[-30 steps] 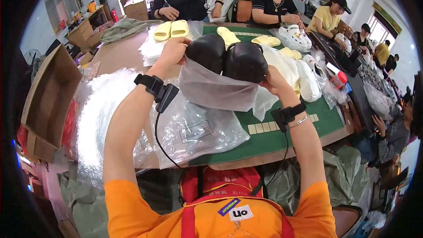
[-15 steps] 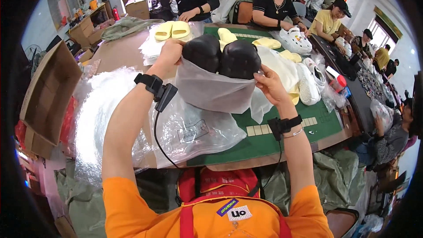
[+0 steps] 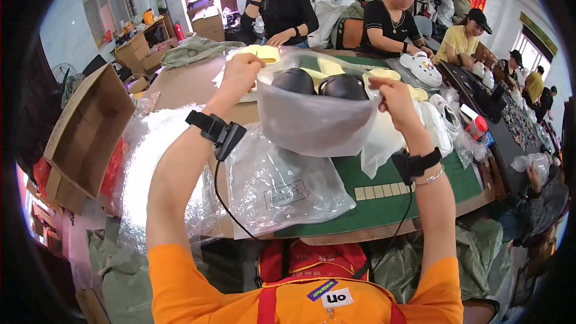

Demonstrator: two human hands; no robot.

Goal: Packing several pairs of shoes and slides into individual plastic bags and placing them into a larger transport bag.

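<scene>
A frosted plastic bag (image 3: 315,123) hangs raised over the table, its mouth spread wide between my hands. My left hand (image 3: 242,75) pinches the left corner of the mouth, and my right hand (image 3: 393,99) grips the right corner. Inside sit two black clogs (image 3: 345,87), side by side, their rounded tops showing above the bag's near edge and the rest blurred behind the film. Below the raised bag, another clear plastic bag (image 3: 264,171) with a printed box lies flat on the table.
Yellow slides (image 3: 268,54) rest on stacked bags behind my left hand. White clogs (image 3: 435,127) stand right of my right hand. Shiny clear bags (image 3: 159,162) cover the left side, beside a cardboard box (image 3: 90,132). Several people work across and along the green-topped table (image 3: 327,219).
The black clogs have sunk lower into the bag, and its mouth now rises around them. My hands have spread slightly apart. The whole view has shifted a little.
</scene>
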